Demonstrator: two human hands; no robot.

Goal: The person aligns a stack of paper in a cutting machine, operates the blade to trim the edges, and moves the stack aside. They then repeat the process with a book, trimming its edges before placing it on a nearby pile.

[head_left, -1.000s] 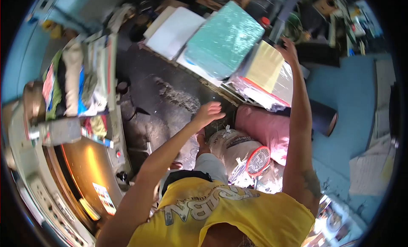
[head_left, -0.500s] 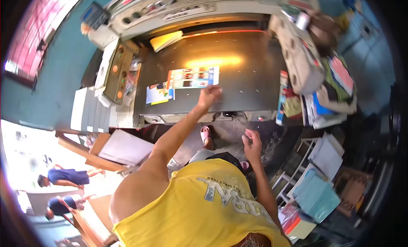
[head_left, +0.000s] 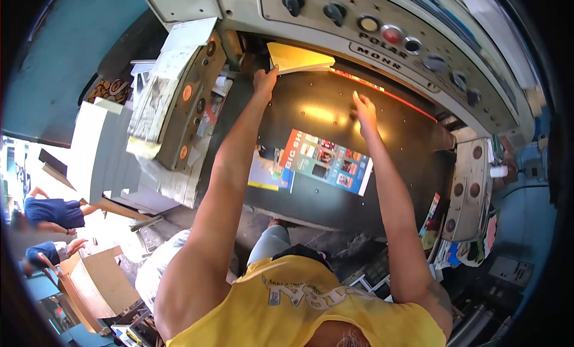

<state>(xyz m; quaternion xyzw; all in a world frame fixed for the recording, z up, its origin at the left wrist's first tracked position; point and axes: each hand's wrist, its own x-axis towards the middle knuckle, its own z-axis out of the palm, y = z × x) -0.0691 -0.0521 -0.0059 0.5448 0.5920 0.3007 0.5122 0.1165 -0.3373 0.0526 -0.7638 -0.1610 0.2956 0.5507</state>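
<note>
My left hand [head_left: 266, 82] is at the lower left corner of a yellow-topped stack of paper [head_left: 299, 58] at the back of the dark machine table [head_left: 323, 212]; its fingers are on the corner, and their grip is partly hidden. My right hand [head_left: 365, 112] is above the table, to the right of the stack, fingers apart and nothing between them. Below lies a printed sheet with small pictures [head_left: 329, 161], partly over a blue and yellow print [head_left: 267, 170].
The machine's front panel [head_left: 382, 36] with knobs runs behind the table. Control boxes stand at left [head_left: 179, 102] and right [head_left: 466, 188]. Cloths [head_left: 478, 242] hang at the right. Two people [head_left: 54, 215] are at the far left.
My view has moved nearer the machine. My left hand has gone from beside the printed sheet to the yellow stack. My right hand has risen from near my body to over the table.
</note>
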